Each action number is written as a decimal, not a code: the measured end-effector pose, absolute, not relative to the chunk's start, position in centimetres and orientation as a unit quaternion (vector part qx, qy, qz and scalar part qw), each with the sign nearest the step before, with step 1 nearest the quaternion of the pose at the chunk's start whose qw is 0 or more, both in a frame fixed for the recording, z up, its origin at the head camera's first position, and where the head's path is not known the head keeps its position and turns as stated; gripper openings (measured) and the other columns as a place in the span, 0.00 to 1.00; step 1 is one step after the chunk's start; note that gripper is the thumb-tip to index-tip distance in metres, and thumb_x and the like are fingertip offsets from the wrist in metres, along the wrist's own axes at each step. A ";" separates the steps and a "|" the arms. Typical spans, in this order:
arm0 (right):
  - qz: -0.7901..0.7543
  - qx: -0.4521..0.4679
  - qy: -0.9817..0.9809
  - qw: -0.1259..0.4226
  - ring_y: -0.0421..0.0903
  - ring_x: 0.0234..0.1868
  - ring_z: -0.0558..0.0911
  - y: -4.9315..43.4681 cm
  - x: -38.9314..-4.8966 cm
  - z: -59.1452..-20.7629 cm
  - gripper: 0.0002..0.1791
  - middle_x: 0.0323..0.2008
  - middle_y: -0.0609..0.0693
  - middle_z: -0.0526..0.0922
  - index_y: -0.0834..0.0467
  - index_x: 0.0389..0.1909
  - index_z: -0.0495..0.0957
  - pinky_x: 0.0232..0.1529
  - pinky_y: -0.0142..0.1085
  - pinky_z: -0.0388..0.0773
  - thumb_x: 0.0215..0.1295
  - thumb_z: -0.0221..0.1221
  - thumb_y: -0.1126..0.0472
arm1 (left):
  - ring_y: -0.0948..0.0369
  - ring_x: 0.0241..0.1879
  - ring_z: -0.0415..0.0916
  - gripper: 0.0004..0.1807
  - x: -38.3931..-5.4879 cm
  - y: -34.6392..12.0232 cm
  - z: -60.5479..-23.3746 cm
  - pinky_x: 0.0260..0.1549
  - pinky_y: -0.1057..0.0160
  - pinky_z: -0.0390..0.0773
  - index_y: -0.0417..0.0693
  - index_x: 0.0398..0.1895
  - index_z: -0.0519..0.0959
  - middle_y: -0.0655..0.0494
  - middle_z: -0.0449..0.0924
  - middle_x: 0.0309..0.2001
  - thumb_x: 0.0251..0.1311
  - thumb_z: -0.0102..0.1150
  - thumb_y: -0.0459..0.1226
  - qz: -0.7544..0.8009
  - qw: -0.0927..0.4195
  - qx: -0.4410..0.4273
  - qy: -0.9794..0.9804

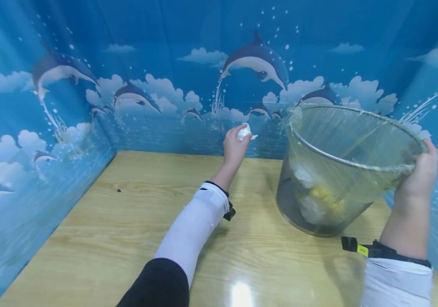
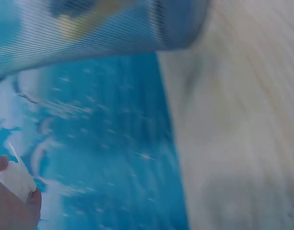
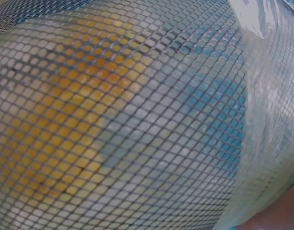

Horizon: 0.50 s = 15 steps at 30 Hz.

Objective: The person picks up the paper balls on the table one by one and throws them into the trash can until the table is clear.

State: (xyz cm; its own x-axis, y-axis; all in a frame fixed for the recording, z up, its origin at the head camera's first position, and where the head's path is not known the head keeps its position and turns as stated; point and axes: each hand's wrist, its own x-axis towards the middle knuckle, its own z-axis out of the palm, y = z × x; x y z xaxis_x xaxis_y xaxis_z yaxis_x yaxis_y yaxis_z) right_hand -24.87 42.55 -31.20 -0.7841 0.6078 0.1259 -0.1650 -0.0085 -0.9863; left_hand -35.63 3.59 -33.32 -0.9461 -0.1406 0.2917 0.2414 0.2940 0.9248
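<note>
In the head view my left hand is raised over the far edge of the table, its fingers and thumb pinching a crumpled white tissue. The left wrist view shows the same tissue at its lower left corner. My right hand grips the right side of the rim of a mesh wastebasket. A clear plastic liner is folded over that rim. Yellow and whitish contents show through the mesh low inside; the right wrist view sees yellow there too.
The wooden table meets a blue dolphin-print curtain at the back and both sides. A small dark speck lies on the table at the left. The wastebasket stands to the right of my left hand.
</note>
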 end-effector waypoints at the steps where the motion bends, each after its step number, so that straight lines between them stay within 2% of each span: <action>1: 0.691 -0.172 -0.644 0.281 0.29 0.71 0.47 42.0 -24.5 -30.9 0.33 0.73 0.28 0.42 0.31 0.71 0.53 0.69 0.29 0.49 0.70 0.39 0.63 | 0.52 0.63 0.68 0.20 -35.4 3.7 -32.8 0.57 0.55 0.77 0.60 0.60 0.77 0.52 0.68 0.66 0.64 0.60 0.43 -0.605 0.164 -0.031 -0.778; 2: 0.690 -0.170 -0.645 0.282 0.29 0.70 0.48 41.1 -24.0 -30.4 0.33 0.73 0.29 0.43 0.32 0.72 0.53 0.68 0.28 0.50 0.70 0.39 0.62 | 0.52 0.63 0.69 0.20 -35.2 3.8 -32.2 0.56 0.56 0.78 0.60 0.60 0.77 0.52 0.67 0.66 0.64 0.61 0.43 -0.618 0.166 -0.031 -0.768; 3: 0.677 -0.198 -0.650 0.282 0.34 0.72 0.47 39.4 -23.2 -29.8 0.33 0.75 0.33 0.35 0.33 0.74 0.46 0.69 0.32 0.49 0.70 0.31 0.60 | 0.52 0.63 0.69 0.20 -34.9 4.0 -31.5 0.55 0.57 0.78 0.61 0.60 0.77 0.53 0.67 0.67 0.64 0.61 0.43 -0.629 0.169 -0.033 -0.758; 5: 0.683 -0.191 -0.645 0.287 0.34 0.69 0.52 37.4 -21.8 -28.5 0.33 0.75 0.35 0.39 0.36 0.74 0.46 0.64 0.28 0.55 0.69 0.32 0.61 | 0.53 0.62 0.69 0.20 -34.0 4.5 -30.1 0.54 0.59 0.79 0.60 0.60 0.76 0.53 0.67 0.67 0.64 0.61 0.43 -0.647 0.176 -0.045 -0.740; 10: 0.680 -0.191 -0.642 0.299 0.32 0.66 0.56 34.7 -20.1 -26.9 0.33 0.74 0.36 0.43 0.39 0.75 0.47 0.60 0.23 0.57 0.69 0.32 0.60 | 0.58 0.61 0.70 0.21 -31.3 6.0 -26.5 0.49 0.67 0.80 0.60 0.61 0.75 0.56 0.66 0.66 0.65 0.60 0.42 -0.675 0.187 -0.096 -0.707; 15: 0.675 -0.197 -0.645 0.299 0.32 0.69 0.53 35.0 -20.4 -27.2 0.33 0.74 0.35 0.45 0.38 0.75 0.46 0.67 0.27 0.52 0.69 0.33 0.60 | 0.63 0.65 0.65 0.23 -29.4 7.3 -24.4 0.53 0.73 0.75 0.60 0.63 0.73 0.59 0.64 0.68 0.65 0.59 0.42 -0.664 0.196 -0.159 -0.704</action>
